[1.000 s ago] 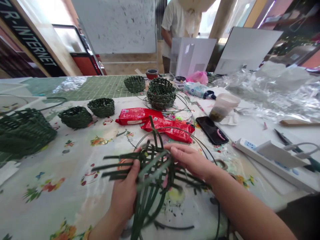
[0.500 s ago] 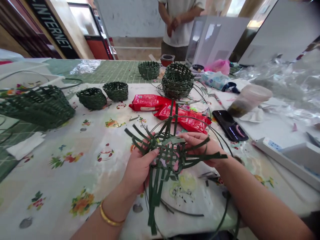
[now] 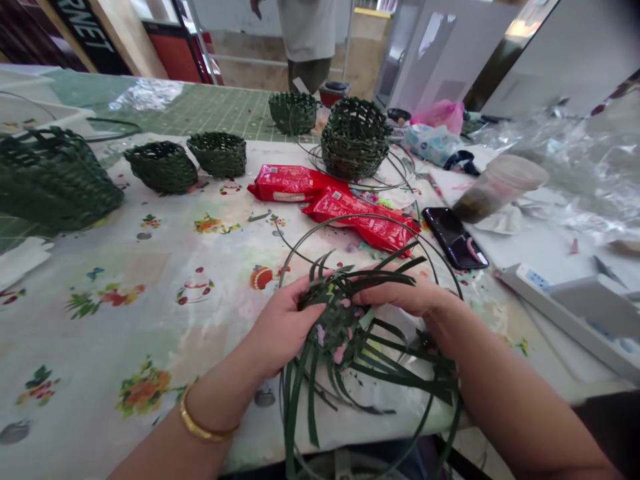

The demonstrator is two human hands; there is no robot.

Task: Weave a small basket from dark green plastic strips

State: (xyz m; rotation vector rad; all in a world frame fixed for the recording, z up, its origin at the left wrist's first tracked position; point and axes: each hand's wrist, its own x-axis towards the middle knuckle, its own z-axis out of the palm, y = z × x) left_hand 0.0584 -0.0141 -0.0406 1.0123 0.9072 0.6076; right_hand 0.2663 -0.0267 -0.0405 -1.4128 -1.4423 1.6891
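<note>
An unfinished woven basket [image 3: 336, 327] of dark green flat strips is held between both hands above the near side of the table. Loose strip ends fan out from it toward me, to the right and at the top. My left hand [image 3: 285, 325] grips its left side, thumb lying over the weave. On the upper right, my right hand [image 3: 400, 293] pinches the rim, its fingertips partly hidden by strips. A long thin green strand [image 3: 430, 257] loops around behind the basket and down past the table edge. Dark scissors [image 3: 425, 339] lie partly hidden under the strips by my right wrist.
Two red packets [image 3: 360, 217] lie beyond my hands, with a phone [image 3: 455, 237] and tilted plastic cup [image 3: 500, 187] on the right. Finished green baskets [image 3: 356, 143] stand farther back; a larger one [image 3: 55, 177] is at left. A person [image 3: 307, 33] stands behind the table.
The basket has turned and tipped in my hands; its strips now spread toward the lower right. My right hand has shifted on the rim. The standing person has moved left, and the view has shifted.
</note>
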